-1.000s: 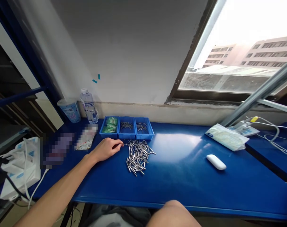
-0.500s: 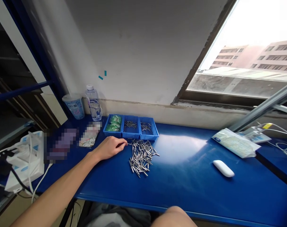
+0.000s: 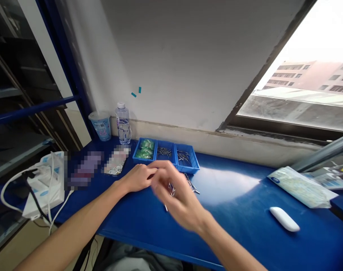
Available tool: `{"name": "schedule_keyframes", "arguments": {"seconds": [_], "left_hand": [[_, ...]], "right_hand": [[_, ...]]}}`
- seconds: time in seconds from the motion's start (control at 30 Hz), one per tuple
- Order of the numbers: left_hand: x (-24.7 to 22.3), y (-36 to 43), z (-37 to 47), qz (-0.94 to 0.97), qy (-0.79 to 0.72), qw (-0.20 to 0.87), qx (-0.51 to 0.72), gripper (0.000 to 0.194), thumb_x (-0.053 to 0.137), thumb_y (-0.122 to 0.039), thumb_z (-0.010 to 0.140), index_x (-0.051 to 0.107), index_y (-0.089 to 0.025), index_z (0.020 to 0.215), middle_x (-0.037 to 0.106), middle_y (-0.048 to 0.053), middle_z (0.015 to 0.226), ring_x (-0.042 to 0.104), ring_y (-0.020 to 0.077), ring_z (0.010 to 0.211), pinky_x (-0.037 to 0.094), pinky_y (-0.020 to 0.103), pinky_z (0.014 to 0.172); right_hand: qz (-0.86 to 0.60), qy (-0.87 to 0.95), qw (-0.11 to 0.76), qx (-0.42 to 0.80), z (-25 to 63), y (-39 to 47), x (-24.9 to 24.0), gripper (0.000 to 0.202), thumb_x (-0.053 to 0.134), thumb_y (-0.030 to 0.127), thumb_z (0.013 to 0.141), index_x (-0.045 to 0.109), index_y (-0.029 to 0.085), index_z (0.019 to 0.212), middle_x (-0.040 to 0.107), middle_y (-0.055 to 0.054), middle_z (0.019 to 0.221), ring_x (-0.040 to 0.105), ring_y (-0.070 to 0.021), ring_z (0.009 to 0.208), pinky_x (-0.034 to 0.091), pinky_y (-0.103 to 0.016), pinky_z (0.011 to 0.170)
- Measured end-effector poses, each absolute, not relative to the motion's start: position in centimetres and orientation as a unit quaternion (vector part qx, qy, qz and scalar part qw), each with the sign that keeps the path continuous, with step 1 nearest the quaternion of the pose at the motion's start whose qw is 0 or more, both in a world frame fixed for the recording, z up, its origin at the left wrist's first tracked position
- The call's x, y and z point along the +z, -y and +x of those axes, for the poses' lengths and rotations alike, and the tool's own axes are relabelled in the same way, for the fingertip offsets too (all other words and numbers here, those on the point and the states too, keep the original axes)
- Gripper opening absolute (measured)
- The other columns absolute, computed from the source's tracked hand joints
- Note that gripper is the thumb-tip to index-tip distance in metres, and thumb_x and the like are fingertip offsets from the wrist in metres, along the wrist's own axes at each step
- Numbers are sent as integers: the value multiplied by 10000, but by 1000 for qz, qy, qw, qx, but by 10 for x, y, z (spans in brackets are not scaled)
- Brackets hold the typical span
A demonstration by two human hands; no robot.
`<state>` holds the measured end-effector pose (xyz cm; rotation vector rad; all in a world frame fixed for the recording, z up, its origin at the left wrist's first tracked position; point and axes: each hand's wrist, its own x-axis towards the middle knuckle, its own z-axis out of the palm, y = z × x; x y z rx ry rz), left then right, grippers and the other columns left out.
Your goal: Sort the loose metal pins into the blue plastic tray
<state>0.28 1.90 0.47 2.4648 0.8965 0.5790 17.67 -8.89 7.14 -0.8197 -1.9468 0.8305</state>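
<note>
A pile of small metal pins (image 3: 192, 185) lies on the blue table, mostly hidden behind my right hand (image 3: 175, 194). That hand is slightly blurred, its fingers curled toward my left hand; whether they hold anything is hidden. My left hand (image 3: 139, 177) rests at the pile's left side with fingers pinched together, their tips covered by the right hand. Just behind stand three joined blue bins: the left bin (image 3: 143, 160) holds green-and-clear packets (image 3: 146, 148), the middle bin (image 3: 173, 160) and the right bin (image 3: 196, 168) hold metal pins.
A lidded cup (image 3: 101, 128) and a water bottle (image 3: 123, 126) stand at the back left. Power strips with cables (image 3: 44, 188) lie far left. On the right are a white case (image 3: 284, 219) and a soft packet (image 3: 303, 188).
My right hand has come in from the lower right over the pile, beside my left hand. The view has shifted, so the table's things appear farther right. My left hand stays near the pile.
</note>
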Motion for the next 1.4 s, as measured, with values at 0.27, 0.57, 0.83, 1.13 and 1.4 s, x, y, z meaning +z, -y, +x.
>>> {"name": "schedule_keyframes", "arguments": {"seconds": [0.27,0.57,0.83,1.13,1.4], "left_hand": [[-2,-21,5,915,-312,179,181,226,537,-279,1031,750,-212,993,752,16,775,697,185,706,353,250,628],[-2,-20,6,911,-304,199,194,218,542,-209,1008,706,-194,866,711,2,726,649,153,641,327,250,609],[0,-19,7,898,-316,225,207,236,541,-259,1027,774,-235,997,743,-10,769,669,151,672,361,253,640],[0,-18,8,892,-325,223,220,237,544,-234,1004,781,-231,999,708,-15,716,641,141,640,365,249,632],[-2,-16,9,903,-302,204,227,263,542,-215,977,699,-199,766,639,-16,644,573,129,582,342,256,603]], "right_hand": [[-409,864,291,-43,227,32,3,190,465,259,1100,601,174,1201,722,-73,947,683,-223,854,487,-327,708],[-429,850,303,-47,221,34,-7,115,540,247,1075,640,196,1102,705,-57,925,669,-213,843,480,-319,704],[-432,849,303,-35,227,32,-9,151,518,207,1079,663,199,1037,693,-42,913,658,-201,831,473,-314,713],[-433,844,317,-22,225,30,-18,207,447,209,1105,649,203,1058,684,-40,919,645,-183,799,433,-296,689],[-480,838,259,2,221,36,-9,253,460,229,1105,585,206,887,670,-8,815,626,-146,666,356,-281,613]]}}
